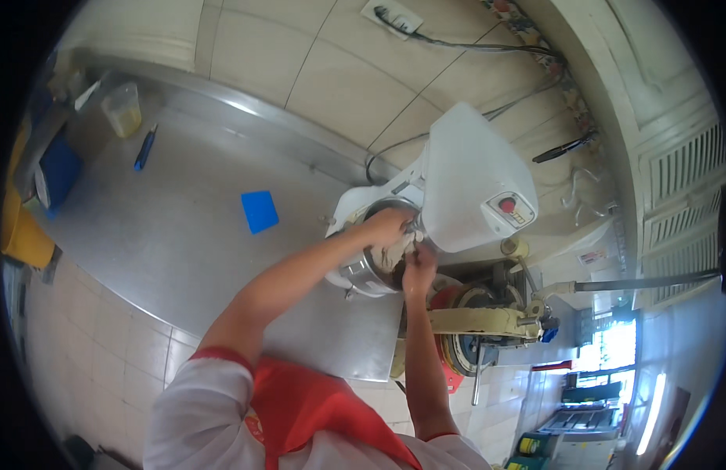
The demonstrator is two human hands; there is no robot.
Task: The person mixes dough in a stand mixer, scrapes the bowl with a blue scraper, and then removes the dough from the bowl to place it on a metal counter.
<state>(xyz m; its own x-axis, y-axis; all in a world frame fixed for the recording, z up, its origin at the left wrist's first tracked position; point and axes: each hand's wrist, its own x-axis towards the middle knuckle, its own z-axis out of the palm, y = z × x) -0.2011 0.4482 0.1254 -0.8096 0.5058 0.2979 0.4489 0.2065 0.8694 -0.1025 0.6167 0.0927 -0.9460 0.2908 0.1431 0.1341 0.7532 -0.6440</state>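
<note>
A white stand mixer [476,176] stands on the steel counter, with its metal bowl [361,276] under the head. Pale dough [388,257] with a sticky, uneven surface shows inside the bowl. My left hand [388,227] reaches over the bowl's far side with curled fingers, close beneath the mixer head. Beside it, at the bowl's right, my right hand [420,266] is closed near the dough and the mixing attachment. What the fingers of both hands hold is hidden or too small to make out.
On the steel counter [175,235] lie a blue scraper [260,211] and a blue-handled knife [146,147]. A clear container [122,110] stands at the far left. Right of the mixer is a cream-coloured machine [480,321]. A black cable [465,47] runs along the tiled wall.
</note>
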